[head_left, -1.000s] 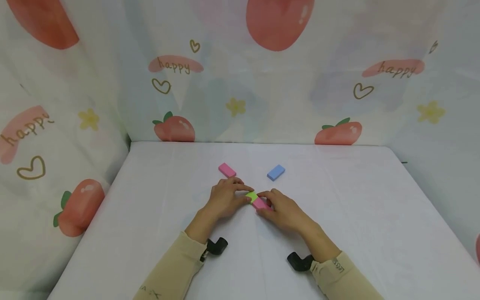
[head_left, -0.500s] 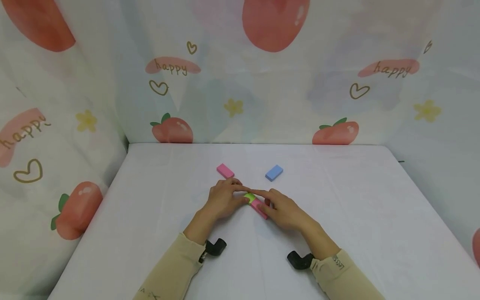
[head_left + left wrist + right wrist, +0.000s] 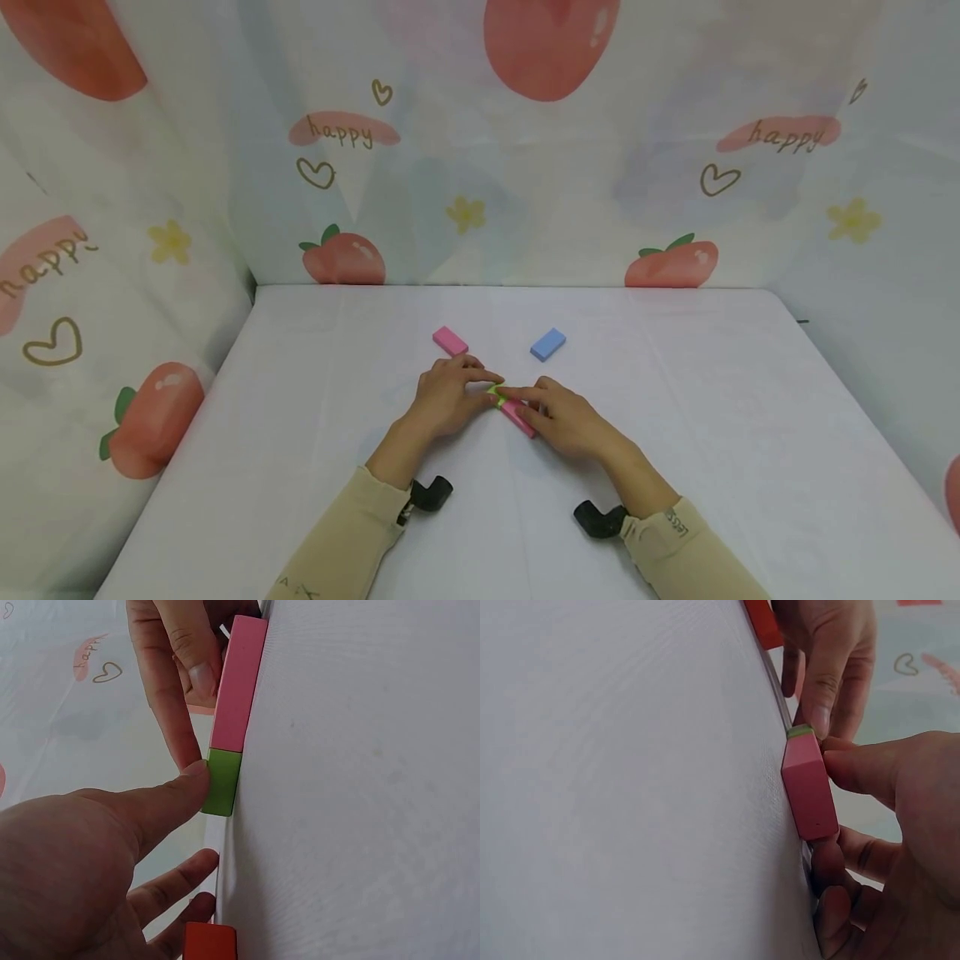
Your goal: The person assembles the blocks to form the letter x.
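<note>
Blocks meet end to end near the middle of the desk (image 3: 712, 433): a green block (image 3: 223, 781) touching a pink block (image 3: 238, 684). The left hand (image 3: 447, 398) presses its thumb on the green block, fingers curled beside it. The right hand (image 3: 564, 418) pinches the pink block, one finger reaching the green one. Toward the far edge lie another pink block (image 3: 450, 340) and a blue block (image 3: 548, 343), well apart.
</note>
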Motion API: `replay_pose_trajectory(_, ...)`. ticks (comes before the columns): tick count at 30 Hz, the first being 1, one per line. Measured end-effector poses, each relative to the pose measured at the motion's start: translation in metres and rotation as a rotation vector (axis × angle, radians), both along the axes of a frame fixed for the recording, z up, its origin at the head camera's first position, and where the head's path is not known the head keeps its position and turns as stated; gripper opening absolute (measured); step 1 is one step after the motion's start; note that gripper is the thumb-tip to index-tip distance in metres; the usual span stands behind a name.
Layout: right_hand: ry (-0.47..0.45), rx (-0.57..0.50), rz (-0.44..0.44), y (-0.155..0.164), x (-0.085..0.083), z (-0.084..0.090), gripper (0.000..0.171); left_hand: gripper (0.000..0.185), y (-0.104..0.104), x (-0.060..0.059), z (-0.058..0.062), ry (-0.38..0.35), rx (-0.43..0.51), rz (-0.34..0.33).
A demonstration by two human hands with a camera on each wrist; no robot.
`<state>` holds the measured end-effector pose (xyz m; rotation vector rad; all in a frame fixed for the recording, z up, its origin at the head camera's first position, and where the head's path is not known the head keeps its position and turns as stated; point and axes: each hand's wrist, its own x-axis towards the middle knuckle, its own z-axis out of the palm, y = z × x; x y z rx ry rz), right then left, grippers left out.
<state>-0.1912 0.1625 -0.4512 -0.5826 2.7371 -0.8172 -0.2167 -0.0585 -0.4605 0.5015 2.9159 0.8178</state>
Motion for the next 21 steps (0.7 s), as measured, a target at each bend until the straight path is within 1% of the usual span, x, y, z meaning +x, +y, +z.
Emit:
replay_pose_trajectory(6, 0.004, -0.008, 0.004, 0.000, 0.000, 0.000, 0.034, 0.029, 0.001, 0.002, 0.002, 0.004, -0.004, 0.000)
replay_pose_trajectory(14, 0.002, -0.012, -0.010, -0.003, -0.001, 0.002, 0.034, 0.031, 0.000, 0.003, 0.009, 0.008, -0.010, -0.010)
replay_pose_trajectory(18, 0.001, -0.015, -0.018, -0.002, -0.001, 0.001, 0.033, 0.037, 0.000, 0.003, 0.012, -0.031, -0.008, -0.015)
replay_pose_trajectory(21, -0.036, -0.017, -0.038, -0.001, 0.000, -0.001, 0.034, 0.041, -0.001, 0.005, 0.014, -0.081, 0.011, -0.002)
